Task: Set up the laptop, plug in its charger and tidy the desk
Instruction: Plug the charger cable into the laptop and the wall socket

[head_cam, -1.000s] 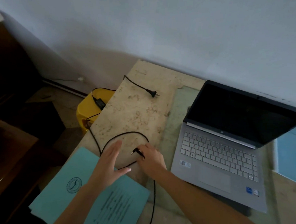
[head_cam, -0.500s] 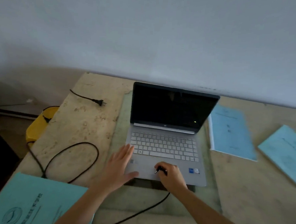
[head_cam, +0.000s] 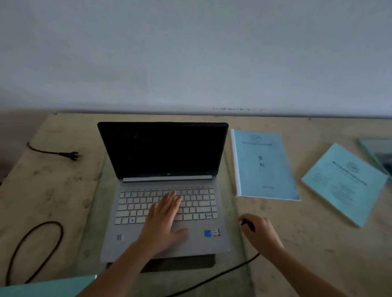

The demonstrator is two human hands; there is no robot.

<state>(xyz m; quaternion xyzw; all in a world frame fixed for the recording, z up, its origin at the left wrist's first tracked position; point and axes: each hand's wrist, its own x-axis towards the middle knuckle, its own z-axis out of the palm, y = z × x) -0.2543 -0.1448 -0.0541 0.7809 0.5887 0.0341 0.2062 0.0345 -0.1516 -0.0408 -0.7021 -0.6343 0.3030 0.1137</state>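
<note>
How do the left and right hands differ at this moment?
The left hand is spread flat, fingers straight, over the keyboard of the laptop; the right hand is curled round the charger connector. The left hand holds nothing and sits over the laptop; the right hand is off it, beside its right edge. Both are bare and reach in from the bottom of the view.

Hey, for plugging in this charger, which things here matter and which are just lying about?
In use: laptop, charger tip held in the right hand, its cable, wall plug, left hand over the keyboard.
Lying about: blue booklet beside the laptop, angled blue booklet, glass pane far right.
</note>
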